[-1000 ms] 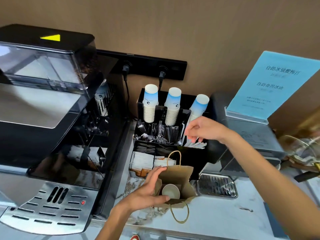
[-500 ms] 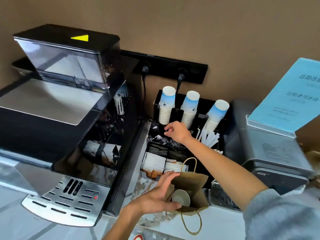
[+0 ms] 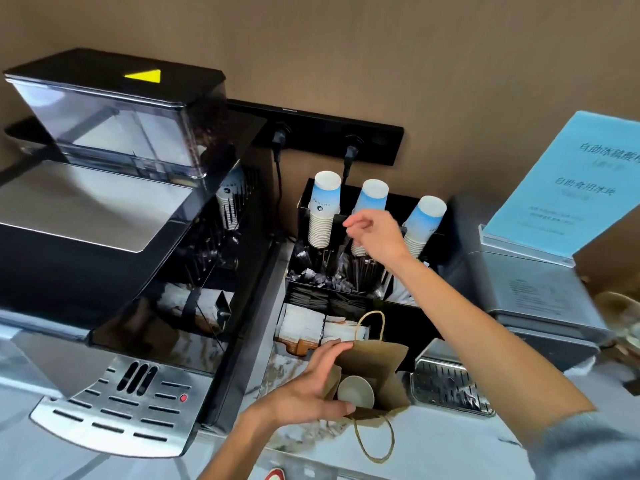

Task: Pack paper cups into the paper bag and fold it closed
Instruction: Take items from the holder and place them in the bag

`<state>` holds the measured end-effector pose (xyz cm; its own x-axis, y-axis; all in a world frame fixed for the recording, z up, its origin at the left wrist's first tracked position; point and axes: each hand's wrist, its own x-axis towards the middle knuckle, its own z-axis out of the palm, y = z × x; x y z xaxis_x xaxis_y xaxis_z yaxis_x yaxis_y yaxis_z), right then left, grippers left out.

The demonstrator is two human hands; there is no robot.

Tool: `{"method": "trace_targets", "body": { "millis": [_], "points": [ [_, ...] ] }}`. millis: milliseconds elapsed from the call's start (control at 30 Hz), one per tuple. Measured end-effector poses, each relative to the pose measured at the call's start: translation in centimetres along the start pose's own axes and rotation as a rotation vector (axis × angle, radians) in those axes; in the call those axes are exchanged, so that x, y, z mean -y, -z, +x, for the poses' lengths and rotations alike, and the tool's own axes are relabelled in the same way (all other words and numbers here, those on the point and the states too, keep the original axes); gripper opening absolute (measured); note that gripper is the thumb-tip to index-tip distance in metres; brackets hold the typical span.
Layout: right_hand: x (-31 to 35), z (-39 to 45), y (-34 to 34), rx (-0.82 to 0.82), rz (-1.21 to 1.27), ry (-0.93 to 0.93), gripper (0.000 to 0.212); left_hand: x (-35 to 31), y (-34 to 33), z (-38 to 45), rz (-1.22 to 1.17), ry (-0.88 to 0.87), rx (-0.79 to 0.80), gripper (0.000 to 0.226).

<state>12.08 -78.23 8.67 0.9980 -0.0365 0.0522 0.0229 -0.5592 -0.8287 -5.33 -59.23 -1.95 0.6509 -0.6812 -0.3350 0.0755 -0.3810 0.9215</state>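
A brown paper bag point(image 3: 375, 365) stands open on the marble counter with one white paper cup point(image 3: 355, 392) inside. My left hand point(image 3: 311, 389) grips the bag's left edge and holds its mouth open. Three stacks of blue-and-white paper cups stand upside down in a black organiser: left stack point(image 3: 322, 209), middle stack point(image 3: 370, 199), right stack point(image 3: 423, 220). My right hand point(image 3: 375, 233) hovers in front of the middle stack, fingers apart and pointing left toward the left stack, holding nothing.
A large coffee machine point(image 3: 114, 271) fills the left side. The black organiser point(image 3: 346, 282) holds stirrers, sachets and napkins. A steel drip tray point(image 3: 450, 386) lies right of the bag, and a grey appliance point(image 3: 533, 292) with a blue sign point(image 3: 568, 188) stands at the right.
My right hand has swung from the right cup stack leftward and up, now in front of the middle stack. My left hand has kept hold of the bag. The camera has shifted.
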Motion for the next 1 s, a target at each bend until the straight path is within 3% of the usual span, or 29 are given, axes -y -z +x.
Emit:
{"method": "trace_targets", "body": {
  "millis": [200,333,433,533,700,867,1000],
  "points": [
    [7.5,-4.6,8.0,-0.095,0.001,0.365,0.016,-0.1,0.0,0.0,-0.036,-0.019,-0.018,0.087],
    [10.6,-9.7,12.0,0.007,-0.004,0.516,0.014,0.0,-0.1,0.0,-0.033,-0.025,-0.025,0.088],
    [10.9,-12.9,12.6,0.115,-0.225,0.568,0.011,-0.1,-0.2,0.0,-0.040,-0.016,-0.031,0.091],
    [9.4,-15.7,11.3,0.262,-0.397,0.555,0.009,-0.2,-0.3,0.0,-0.055,-0.014,-0.027,0.095],
    [5.8,-17.7,7.3,0.577,-0.517,0.372,0.010,-0.5,-0.3,0.0,-0.051,-0.011,-0.047,0.098],
    [1.5,-17.2,3.0,0.719,-0.555,0.283,0.010,-0.4,-0.3,0.1,-0.060,-0.024,-0.055,0.093],
    [-1.8,-16.0,0.6,0.807,-0.575,0.092,0.011,-0.4,-0.3,0.0,-0.062,-0.022,-0.067,0.089]
  ]
}}
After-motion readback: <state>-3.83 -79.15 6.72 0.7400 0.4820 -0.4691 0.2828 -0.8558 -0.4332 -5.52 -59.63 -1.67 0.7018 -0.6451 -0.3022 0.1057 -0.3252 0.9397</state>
